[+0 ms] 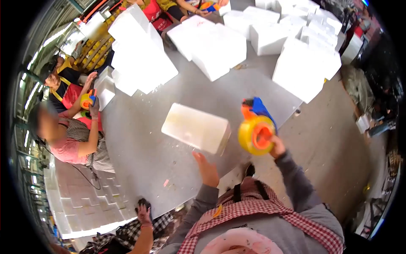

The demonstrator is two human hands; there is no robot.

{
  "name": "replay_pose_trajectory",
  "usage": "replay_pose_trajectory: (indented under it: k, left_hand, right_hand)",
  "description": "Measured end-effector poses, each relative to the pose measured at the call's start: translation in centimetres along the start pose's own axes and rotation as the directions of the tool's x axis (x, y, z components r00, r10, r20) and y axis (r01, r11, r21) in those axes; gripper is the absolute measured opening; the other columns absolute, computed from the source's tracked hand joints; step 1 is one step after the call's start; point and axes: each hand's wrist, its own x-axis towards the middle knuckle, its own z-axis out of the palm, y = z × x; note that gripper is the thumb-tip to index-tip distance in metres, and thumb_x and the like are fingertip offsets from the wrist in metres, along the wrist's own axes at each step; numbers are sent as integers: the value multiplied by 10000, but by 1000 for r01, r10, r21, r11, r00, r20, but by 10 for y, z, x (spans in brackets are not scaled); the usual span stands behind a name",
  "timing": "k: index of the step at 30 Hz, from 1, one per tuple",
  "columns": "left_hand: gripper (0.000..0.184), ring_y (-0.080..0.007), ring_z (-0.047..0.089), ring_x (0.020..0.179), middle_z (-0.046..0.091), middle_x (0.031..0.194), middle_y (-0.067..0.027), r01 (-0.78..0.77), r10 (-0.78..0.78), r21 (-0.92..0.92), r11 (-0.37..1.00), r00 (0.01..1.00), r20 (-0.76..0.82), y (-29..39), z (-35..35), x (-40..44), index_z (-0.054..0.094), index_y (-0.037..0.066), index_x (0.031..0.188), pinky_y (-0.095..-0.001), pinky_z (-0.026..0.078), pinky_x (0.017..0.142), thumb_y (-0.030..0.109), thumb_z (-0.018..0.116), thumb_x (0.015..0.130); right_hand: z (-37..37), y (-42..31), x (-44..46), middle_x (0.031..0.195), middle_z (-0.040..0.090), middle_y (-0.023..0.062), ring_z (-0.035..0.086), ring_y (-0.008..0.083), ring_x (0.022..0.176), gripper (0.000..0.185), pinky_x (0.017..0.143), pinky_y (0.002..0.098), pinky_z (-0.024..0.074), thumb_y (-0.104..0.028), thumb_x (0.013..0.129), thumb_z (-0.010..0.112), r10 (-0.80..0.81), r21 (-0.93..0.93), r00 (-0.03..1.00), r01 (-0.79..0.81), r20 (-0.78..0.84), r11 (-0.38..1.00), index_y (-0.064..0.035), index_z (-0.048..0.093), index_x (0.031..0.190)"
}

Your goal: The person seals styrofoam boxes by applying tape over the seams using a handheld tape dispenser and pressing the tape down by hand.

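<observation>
A white foam box [195, 127] lies on the grey table [148, 169] in front of me, set at a slant. Just below its near side is my left hand [207, 170], fingers apart and holding nothing. To the right of the box, my right hand [277, 147] is closed on a tape dispenser [258, 129], which has a blue and orange body and a yellow roll. The dispenser is raised near the table's right edge and does not touch the box.
White foam boxes [220, 46] are stacked along the table's far side, with more [302, 70] at far right. Co-workers stand at left, one holding a tape dispenser [88, 100]. Another person's hand [144, 213] is at the near left edge. Concrete floor [325, 139] shows at right.
</observation>
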Motion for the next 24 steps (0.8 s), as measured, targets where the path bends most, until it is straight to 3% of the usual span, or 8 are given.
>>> replay_pose_trajectory:
  k: [2,4,7,10,13,16,21,24]
  left_hand:
    - [724,-242,112,1373,32,1500,-108,55,-64,-164,985,997,-52,24,28,17,-76,117,1435,-404,123,1100,310,420,944]
    - [627,-243,221,1336,171,1473,-118,187,-440,-756,627,886,-145,66,29,39,163,49,1421,-404,187,1091,269,465,918]
    - [744,-278,357,1253,281,1407,-156,223,-482,-794,566,871,-98,80,-46,54,118,75,1431,-429,347,1007,225,558,851]
    - [861,-342,145,1359,175,1453,-234,465,-441,-42,884,804,-399,23,-127,58,112,82,1440,-520,172,1059,459,567,813]
    - [823,-347,70,1376,150,1471,-208,647,-510,562,515,758,-406,78,-153,69,192,112,1431,-582,71,1051,509,541,801]
    - [709,-340,128,1368,206,1466,-168,551,-206,666,504,825,-527,81,-128,99,301,116,1397,-565,113,1056,457,557,830]
    - [583,-302,291,1310,337,1392,-190,-76,80,-27,997,982,169,109,20,187,362,-35,1320,-389,237,1061,202,617,852]
    - [709,-266,234,1333,250,1438,-171,240,101,-529,814,838,536,140,158,225,259,83,1396,-372,229,1064,288,637,831]
  right_hand:
    - [12,15,71,1174,558,102,530,223,1095,436,937,359,437,-244,845,563,-88,149,976,58,200,987,12,504,1193]
    - [56,37,98,1165,566,101,552,213,1056,496,923,365,449,-349,841,580,-196,-624,926,365,324,691,-5,504,1189]
    - [89,77,99,1164,565,79,554,193,1049,513,920,351,441,-383,853,571,277,195,901,-353,334,915,-45,477,1228]
    - [127,144,89,1188,547,77,540,181,1069,508,933,332,422,-349,851,581,370,390,809,-557,457,734,-75,453,1259]
    - [127,194,116,1203,537,75,526,162,1085,542,953,318,398,-297,836,615,468,331,729,-660,499,675,-82,420,1294]
    - [133,122,103,1248,502,79,477,155,1137,667,984,321,363,-211,796,677,283,9,840,-324,464,946,-62,336,1350]
    - [49,-74,38,1333,406,153,427,259,1214,779,1022,398,335,-260,757,709,52,2,985,-53,167,999,-60,280,1376]
    - [44,-182,17,1269,464,138,494,300,1136,643,910,424,454,-398,797,534,-776,-143,630,765,-40,628,-53,378,1317]
